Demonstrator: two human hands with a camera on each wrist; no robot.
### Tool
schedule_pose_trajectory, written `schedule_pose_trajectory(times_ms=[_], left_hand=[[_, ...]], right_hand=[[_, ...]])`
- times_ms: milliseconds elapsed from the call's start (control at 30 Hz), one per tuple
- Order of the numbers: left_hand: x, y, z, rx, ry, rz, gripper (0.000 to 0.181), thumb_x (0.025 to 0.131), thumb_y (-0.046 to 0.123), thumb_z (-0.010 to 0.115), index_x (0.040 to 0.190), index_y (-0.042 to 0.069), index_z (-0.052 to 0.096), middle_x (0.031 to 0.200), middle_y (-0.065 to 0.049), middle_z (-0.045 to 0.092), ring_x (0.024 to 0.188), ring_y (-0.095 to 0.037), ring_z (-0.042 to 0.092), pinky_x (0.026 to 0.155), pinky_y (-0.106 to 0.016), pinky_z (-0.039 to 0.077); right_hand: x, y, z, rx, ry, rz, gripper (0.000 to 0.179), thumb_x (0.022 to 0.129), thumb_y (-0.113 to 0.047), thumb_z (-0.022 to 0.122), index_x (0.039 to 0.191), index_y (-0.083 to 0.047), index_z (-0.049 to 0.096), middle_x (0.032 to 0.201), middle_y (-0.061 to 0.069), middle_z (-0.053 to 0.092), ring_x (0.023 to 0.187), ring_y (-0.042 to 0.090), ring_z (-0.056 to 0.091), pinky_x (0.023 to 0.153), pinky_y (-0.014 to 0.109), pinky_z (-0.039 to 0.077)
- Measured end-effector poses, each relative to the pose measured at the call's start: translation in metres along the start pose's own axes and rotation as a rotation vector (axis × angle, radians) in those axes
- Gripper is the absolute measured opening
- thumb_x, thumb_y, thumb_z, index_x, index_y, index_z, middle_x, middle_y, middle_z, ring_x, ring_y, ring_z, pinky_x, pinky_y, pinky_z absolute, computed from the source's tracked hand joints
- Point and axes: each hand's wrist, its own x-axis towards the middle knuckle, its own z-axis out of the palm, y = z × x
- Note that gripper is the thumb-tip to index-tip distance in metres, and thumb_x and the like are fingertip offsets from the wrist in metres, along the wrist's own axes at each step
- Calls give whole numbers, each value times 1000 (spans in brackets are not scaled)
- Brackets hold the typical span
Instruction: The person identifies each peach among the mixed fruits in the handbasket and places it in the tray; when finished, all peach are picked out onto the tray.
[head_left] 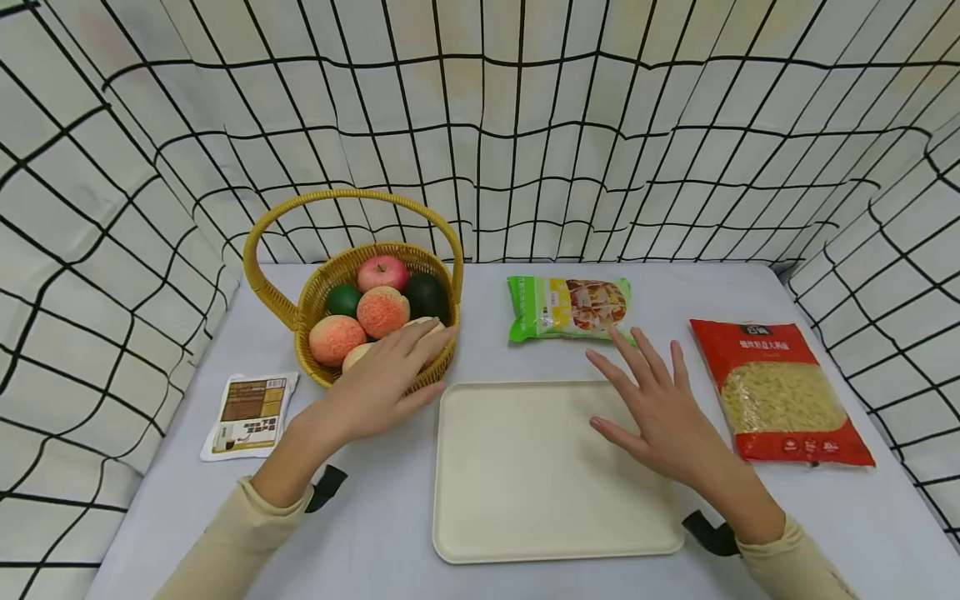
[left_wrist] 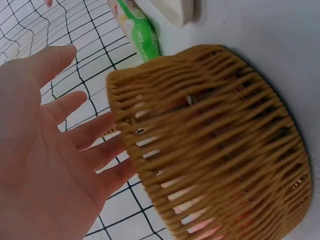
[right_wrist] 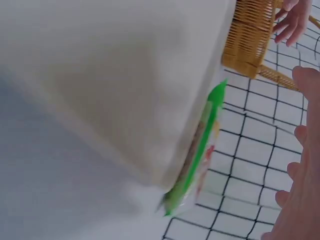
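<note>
My left hand (head_left: 386,379) reaches over the front rim of a yellow wicker basket (head_left: 315,287), its fingers nearly straight above the fruit. Inside the basket lie a red apple (head_left: 382,272), peaches (head_left: 337,340) and dark green fruits (head_left: 426,297); the hand hides part of a pale fruit (head_left: 356,357). In the left wrist view the fingertips lie at the rim of the woven basket (left_wrist: 215,135). My right hand (head_left: 663,417), fingers spread, hovers over the right part of a cream tray (head_left: 525,483) and holds nothing.
A green snack packet (head_left: 570,308) lies behind the tray. To the right is a red bag of pasta (head_left: 783,396). A white and brown pouch (head_left: 251,417) sits left of the basket. Black-lined white netting (head_left: 517,150) encloses the table's back and sides.
</note>
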Motion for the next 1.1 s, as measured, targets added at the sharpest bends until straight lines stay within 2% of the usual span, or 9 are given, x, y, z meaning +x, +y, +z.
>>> schedule_pose_trajectory(times_ms=[133, 300, 467, 533, 600, 733, 867, 967, 1100], left_hand=[[3, -9, -2, -22, -28, -8, 61, 107, 26, 63, 163, 13, 43, 165, -15, 47, 155, -36, 44, 126, -60, 37], [6, -21, -7, -43, -47, -18, 59, 104, 8, 59, 161, 13, 46, 165, -16, 47, 153, -39, 45, 125, -61, 38], [16, -37, -5, -70, -13, 53, 65, 96, -1, 66, 158, 10, 49, 163, -20, 47, 152, -41, 45, 121, -61, 43], [22, -45, -1, -61, 9, 88, 67, 94, 1, 72, 157, 9, 50, 161, -19, 49, 151, -39, 45, 120, -59, 45], [27, -47, 0, -46, 1, 97, 70, 91, 2, 77, 156, 8, 50, 162, -20, 47, 152, -39, 44, 119, -59, 45], [36, -43, -3, -19, -100, 45, 76, 90, 5, 80, 159, 5, 47, 167, -20, 43, 158, -42, 36, 125, -63, 37], [41, -46, 0, 29, -179, 15, 77, 92, 7, 79, 161, 6, 44, 170, -20, 40, 160, -42, 33, 128, -61, 32], [44, -50, 5, 62, -181, 26, 77, 90, 7, 81, 159, 5, 46, 167, -22, 43, 157, -42, 38, 128, -60, 34], [51, -53, 11, 98, -140, 68, 76, 88, 6, 83, 155, 2, 49, 161, -22, 50, 151, -41, 46, 126, -59, 38]], right_hand=[[-27, 11, 2, 57, -103, 78, 90, 96, -51, 71, 170, -33, 24, 181, 8, 11, 166, 41, 9, 128, 76, 7], [-61, 23, 10, 96, -191, 163, 91, 96, -51, 72, 170, -32, 23, 181, 8, 12, 165, 43, 15, 122, 81, 20], [-83, 28, 18, 146, -215, 199, 89, 96, -51, 72, 170, -33, 26, 180, 8, 15, 164, 42, 17, 121, 80, 22], [-89, 27, 20, 159, -221, 205, 88, 97, -52, 72, 170, -34, 26, 180, 8, 16, 163, 41, 18, 121, 80, 23], [-94, 27, 20, 162, -224, 208, 87, 97, -52, 71, 169, -34, 26, 180, 8, 18, 163, 42, 19, 120, 80, 24], [-101, 26, 20, 168, -253, 219, 84, 98, -54, 69, 169, -34, 29, 179, 9, 20, 161, 43, 23, 118, 80, 26], [-105, 25, 21, 183, -298, 234, 83, 98, -57, 67, 169, -36, 29, 180, 7, 18, 162, 42, 22, 120, 80, 24], [-105, 26, 22, 186, -312, 235, 83, 98, -58, 67, 169, -36, 28, 181, 5, 17, 163, 41, 21, 121, 79, 24], [-107, 27, 23, 164, -311, 231, 84, 99, -57, 67, 169, -37, 26, 181, 4, 17, 163, 40, 21, 121, 78, 24]])
